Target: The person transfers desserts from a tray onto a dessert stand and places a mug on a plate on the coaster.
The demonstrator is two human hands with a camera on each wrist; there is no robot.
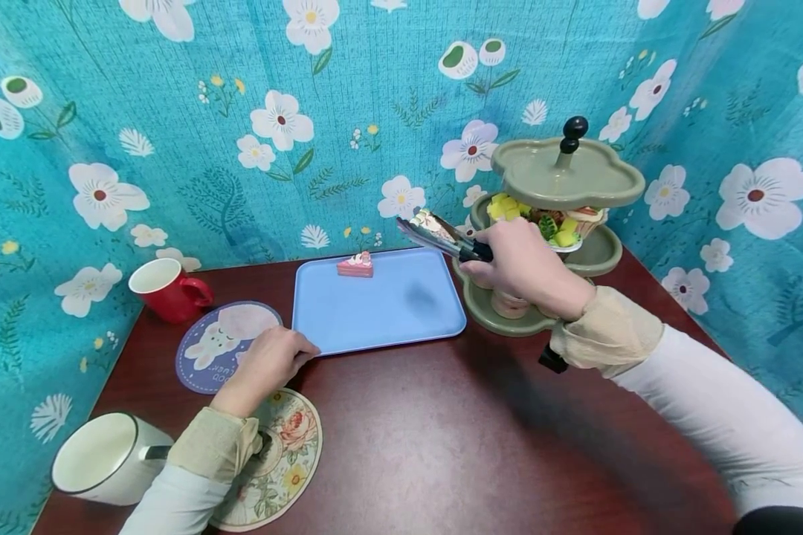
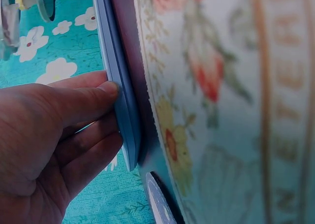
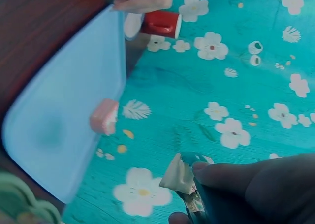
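My right hand point(image 1: 525, 264) grips black-handled tongs point(image 1: 473, 249) above the right end of a blue tray point(image 1: 388, 316). Between the tongs' tips sits a cream-topped cake slice point(image 1: 428, 221), seen from its pale side point(image 3: 178, 175) in the right wrist view. My left hand point(image 1: 271, 362) holds the tray's near left corner; in the left wrist view the thumb and fingers pinch its rim point(image 2: 125, 120). A pink cake slice point(image 1: 355, 266) lies at the tray's far edge, left of the middle.
On the right stands a green tiered stand point(image 1: 569, 174) bearing cupcakes and a bowl of yellow and green food point(image 1: 562, 234). A red mug point(image 1: 167, 290), a purple bunny mat point(image 1: 201, 357), a floral round mat point(image 1: 297, 461) and a white mug point(image 1: 103, 461) lie left.
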